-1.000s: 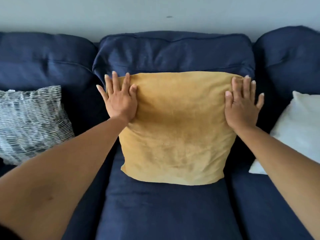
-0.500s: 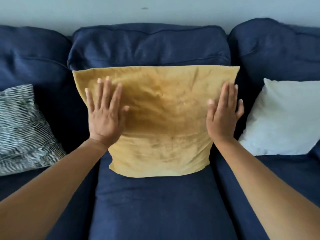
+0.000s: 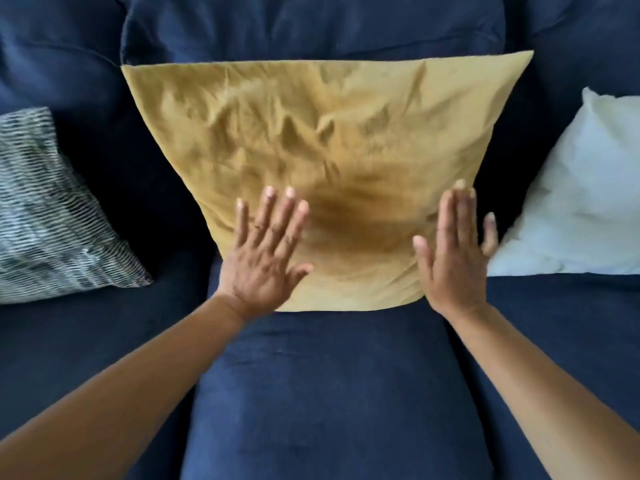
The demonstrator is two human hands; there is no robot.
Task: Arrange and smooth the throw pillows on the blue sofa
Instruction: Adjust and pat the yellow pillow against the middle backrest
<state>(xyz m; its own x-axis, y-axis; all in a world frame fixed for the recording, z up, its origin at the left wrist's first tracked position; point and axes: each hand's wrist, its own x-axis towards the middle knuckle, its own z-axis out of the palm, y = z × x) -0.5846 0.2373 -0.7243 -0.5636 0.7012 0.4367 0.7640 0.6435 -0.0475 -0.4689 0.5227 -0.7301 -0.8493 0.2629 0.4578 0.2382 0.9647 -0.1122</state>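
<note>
A mustard-yellow throw pillow [image 3: 332,143] leans upright against the middle back cushion of the blue sofa [image 3: 322,393]. Its upper face is wrinkled, with a darker brushed patch low in the middle. My left hand [image 3: 266,254] lies flat on the pillow's lower left corner, fingers spread. On the lower right edge rests my right hand [image 3: 453,251], flat too, with fingers together and pointing up. Neither hand grips anything.
A grey-and-white striped pillow [image 3: 48,216] rests on the left seat. A white pillow [image 3: 581,202] leans on the right seat. The dark blue seat cushion stretches toward me between my forearms.
Both hands have slid down the yellow pillow from its top corners to its bottom corners. The view has come closer and tilted down, and the wall is out of sight.
</note>
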